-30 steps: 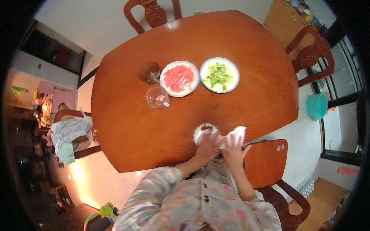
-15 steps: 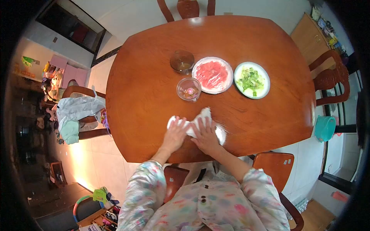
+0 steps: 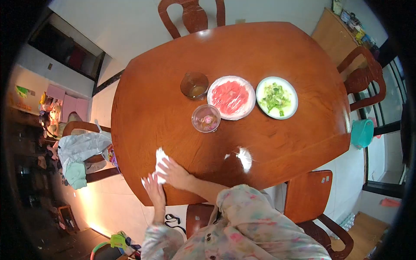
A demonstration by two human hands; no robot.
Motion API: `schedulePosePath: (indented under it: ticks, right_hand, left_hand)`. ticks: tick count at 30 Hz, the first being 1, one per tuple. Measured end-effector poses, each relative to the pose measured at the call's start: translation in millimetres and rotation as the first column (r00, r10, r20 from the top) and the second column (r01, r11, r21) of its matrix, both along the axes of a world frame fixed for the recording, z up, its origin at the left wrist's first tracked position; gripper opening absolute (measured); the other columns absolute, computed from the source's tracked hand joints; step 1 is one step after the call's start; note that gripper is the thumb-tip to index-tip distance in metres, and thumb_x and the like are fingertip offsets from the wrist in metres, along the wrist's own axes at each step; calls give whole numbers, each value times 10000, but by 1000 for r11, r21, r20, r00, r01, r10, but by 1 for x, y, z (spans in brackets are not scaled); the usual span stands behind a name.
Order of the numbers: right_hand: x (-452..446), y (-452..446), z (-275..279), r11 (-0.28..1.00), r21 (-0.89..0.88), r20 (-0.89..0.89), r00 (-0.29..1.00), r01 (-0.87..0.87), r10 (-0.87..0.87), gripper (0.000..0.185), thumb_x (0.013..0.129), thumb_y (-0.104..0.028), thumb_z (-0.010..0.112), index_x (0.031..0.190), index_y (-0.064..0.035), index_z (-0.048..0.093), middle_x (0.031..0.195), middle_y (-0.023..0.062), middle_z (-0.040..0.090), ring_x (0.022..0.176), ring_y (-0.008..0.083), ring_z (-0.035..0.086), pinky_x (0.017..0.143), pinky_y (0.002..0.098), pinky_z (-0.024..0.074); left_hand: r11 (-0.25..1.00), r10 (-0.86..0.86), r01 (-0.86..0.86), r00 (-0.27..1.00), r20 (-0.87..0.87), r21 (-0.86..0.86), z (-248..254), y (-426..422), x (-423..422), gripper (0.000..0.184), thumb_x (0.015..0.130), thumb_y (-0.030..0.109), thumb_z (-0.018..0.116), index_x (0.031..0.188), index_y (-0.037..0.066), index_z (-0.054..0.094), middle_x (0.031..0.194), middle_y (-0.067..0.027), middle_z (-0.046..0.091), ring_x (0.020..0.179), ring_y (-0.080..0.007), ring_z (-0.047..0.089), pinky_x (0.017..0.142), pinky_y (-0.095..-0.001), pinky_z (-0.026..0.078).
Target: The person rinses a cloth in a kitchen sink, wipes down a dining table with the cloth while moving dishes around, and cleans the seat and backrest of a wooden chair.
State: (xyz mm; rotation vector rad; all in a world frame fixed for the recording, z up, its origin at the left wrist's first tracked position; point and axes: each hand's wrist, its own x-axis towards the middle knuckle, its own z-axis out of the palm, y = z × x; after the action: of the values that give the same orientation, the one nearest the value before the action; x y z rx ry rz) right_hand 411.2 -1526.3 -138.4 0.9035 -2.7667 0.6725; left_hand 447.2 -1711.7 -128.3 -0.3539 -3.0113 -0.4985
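Note:
A white cloth or tissue (image 3: 160, 159) lies crumpled near the front left edge of the wooden table (image 3: 277, 47). My right hand (image 3: 175, 174) is laid flat on it with the fingers spread, pointing left. Close beside it, at the table's edge, my left hand (image 3: 154, 191) touches the lower end of the cloth, its fingers apart. Further back stand a brown glass bowl (image 3: 194, 86), a clear glass cup (image 3: 206, 118) with something pink inside, a plate of red food (image 3: 230, 98) under clear film and a plate of green vegetables (image 3: 276, 98).
Wooden chairs stand behind the table (image 3: 193, 16), at its right (image 3: 366, 80) and at the near side (image 3: 308, 197). A chair at the left bears light clothes (image 3: 82, 147). A teal bucket (image 3: 362, 133) is on the floor at the right.
Both hands and the cloth have moved left across the tabletop, from near its front middle to the front left edge. The plates, bowl and cup keep their places on the table.

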Motion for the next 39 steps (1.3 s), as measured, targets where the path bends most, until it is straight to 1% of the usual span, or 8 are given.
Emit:
schedulePosePath:
  ticks: [11,19,24,30,33,36,38,39]
  right_hand:
    - [202,245,4,920,27,21,919,392,-393,610,793,-397,610,1336,-179,437,1427,80,353,1357,305,258,1056,615,186]
    - [288,443,-24,253,422,-187,357,871,-915,450,883,-271,487,1324,-184,477,1405,91,406,1326,311,312,1027,673,180]
    - [282,463,7,209,318,129,176,925,-976,473,953,-279,416,1417,-216,357,1519,106,209,1393,382,153,1101,591,95]
    - [251,369,-16,597,67,-115,601,799,-791,507,843,-194,575,1326,-109,443,1410,188,361,1277,470,331,1044,598,255]
    - [212,304,1,765,-17,-146,755,644,-639,354,812,-87,587,1164,-59,565,1069,152,611,1043,303,574,855,422,461]
    - [158,264,60,649,-250,675,609,719,-415,314,918,-270,501,1150,-75,584,928,212,639,905,393,597,776,438,479]
    - [124,253,43,552,-428,803,581,716,-130,369,933,-314,478,1200,-68,547,1020,211,621,914,402,593,799,440,475]
    - [114,248,52,633,-314,754,591,708,-286,377,923,-304,495,1219,-74,536,1076,205,604,937,395,589,813,440,473]
  left_hand:
    - [785,-591,618,767,250,-40,9,234,100,737,777,326,652,1398,81,340,1455,-208,253,1340,-459,187,1085,-569,155]
    - [405,-899,914,404,-168,28,-12,539,106,449,837,285,563,1216,47,529,1261,-109,508,1233,-304,393,1080,-498,250]
    - [445,-834,869,491,-254,217,-13,553,123,432,882,268,535,1248,41,518,1362,-129,440,1283,-339,367,1089,-485,240]
    - [554,-826,831,556,-88,52,-16,410,93,404,854,111,544,1254,57,530,1397,-122,421,1336,-301,331,1093,-441,271]
    - [657,-708,695,702,-76,293,-10,333,73,345,844,53,525,1182,61,594,1184,-134,593,1153,-284,528,992,-409,404]
    - [735,-466,190,839,282,651,24,286,49,300,899,104,525,1188,53,585,950,-132,668,953,-268,624,865,-363,484]
    - [727,-423,-286,528,736,624,53,249,13,322,922,166,529,1216,37,557,1051,-148,638,1004,-250,597,888,-342,462]
    - [818,-380,-50,702,602,574,53,226,-3,332,919,177,534,1220,40,556,1138,-161,597,1045,-267,575,906,-360,452]
